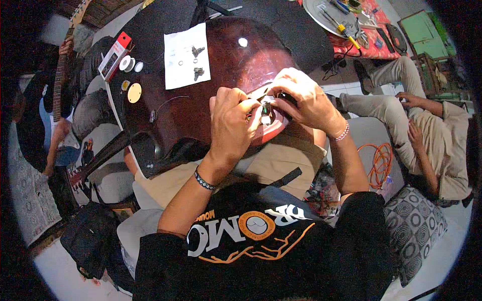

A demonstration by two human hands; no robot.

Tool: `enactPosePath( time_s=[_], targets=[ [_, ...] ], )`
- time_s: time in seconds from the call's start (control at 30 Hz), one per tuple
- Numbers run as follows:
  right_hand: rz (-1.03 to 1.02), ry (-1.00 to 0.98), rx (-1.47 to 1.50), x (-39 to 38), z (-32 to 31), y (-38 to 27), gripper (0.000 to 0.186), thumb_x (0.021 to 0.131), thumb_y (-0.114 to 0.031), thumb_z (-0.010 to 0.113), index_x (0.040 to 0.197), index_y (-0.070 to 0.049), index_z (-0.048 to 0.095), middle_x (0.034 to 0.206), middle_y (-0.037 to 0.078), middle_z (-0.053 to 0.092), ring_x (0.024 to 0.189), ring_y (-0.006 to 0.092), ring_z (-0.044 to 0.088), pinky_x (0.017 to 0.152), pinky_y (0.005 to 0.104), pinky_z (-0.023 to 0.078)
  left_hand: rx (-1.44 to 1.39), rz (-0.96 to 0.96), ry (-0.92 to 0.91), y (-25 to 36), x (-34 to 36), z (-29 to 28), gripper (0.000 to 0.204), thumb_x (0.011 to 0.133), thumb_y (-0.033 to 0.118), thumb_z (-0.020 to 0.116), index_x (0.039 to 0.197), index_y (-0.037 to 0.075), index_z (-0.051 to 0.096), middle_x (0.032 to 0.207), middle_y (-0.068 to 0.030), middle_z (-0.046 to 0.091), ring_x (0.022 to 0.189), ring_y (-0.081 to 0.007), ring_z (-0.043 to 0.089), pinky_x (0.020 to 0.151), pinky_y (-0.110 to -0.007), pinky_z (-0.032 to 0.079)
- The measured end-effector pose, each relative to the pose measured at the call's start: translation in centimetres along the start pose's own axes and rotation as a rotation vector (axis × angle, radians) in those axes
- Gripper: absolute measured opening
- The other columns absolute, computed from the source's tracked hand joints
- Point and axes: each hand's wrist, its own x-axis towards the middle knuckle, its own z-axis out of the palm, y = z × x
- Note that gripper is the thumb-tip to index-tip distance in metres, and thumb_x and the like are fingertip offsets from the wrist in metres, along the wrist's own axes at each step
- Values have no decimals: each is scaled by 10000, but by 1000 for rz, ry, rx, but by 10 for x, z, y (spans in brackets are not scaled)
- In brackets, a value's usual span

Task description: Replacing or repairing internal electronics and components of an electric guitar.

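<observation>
A glossy dark red electric guitar (231, 55) lies back up across my lap and the table, its neck pointing to the lower left. My left hand (232, 120) is closed in a pinch at an opening near the body's right edge. From the other side my right hand (304, 103) also pinches there, its fingers nearly meeting the left ones. Between them shows a small electronic part (265, 107) with a bit of green; the fingers cover most of it. On the body rests a white paper sheet (175, 55) carrying small metal parts (198, 51) and rings.
A solder spool (127, 63), a red-and-white box (114, 56) and a round cream cover (134, 93) sit at the left. Tools fill a round tray (334, 17) at the far right. A seated person (427, 135) is at right; another at left holds a guitar (59, 80). An orange cable (381, 165) lies coiled.
</observation>
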Motion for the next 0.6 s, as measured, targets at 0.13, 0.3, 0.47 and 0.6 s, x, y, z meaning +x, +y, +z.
enactPosePath(
  time_s=[0.13, 0.3, 0.47, 0.6],
  targets=[
    [-10, -8, -11, 0, -1, 1, 219, 882, -127, 782, 1056, -48, 674, 1047, 134, 655, 1029, 347, 638, 935, 430, 535, -5, -7, -10, 1, 0, -1, 129, 790, 126, 832, 884, 99, 748, 898, -37, 597, 941, -250, 563, 835, -401, 411],
    [4, -11, -10, 2, 1, -2, 213, 888, -143, 782, 1048, -51, 676, 1029, 132, 649, 988, 340, 642, 913, 424, 539, -15, 6, -3, -2, 0, 0, 128, 790, 125, 833, 883, 99, 750, 904, -37, 602, 940, -251, 564, 831, -403, 408],
    [-12, 21, -18, 3, -1, -1, 188, 904, -152, 757, 1039, -56, 668, 1015, 133, 643, 971, 348, 641, 886, 433, 542, -16, 9, -3, -1, 2, 0, 138, 774, 100, 833, 887, 94, 754, 902, -43, 601, 931, -260, 567, 815, -407, 409],
    [-66, 51, -45, 8, -4, 1, 163, 907, -145, 739, 1023, -65, 657, 998, 127, 639, 952, 353, 639, 863, 446, 544, -54, 15, 30, -5, 1, -13, 159, 770, 77, 829, 917, 89, 770, 905, -51, 598, 924, -267, 564, 800, -412, 419]
  ],
)
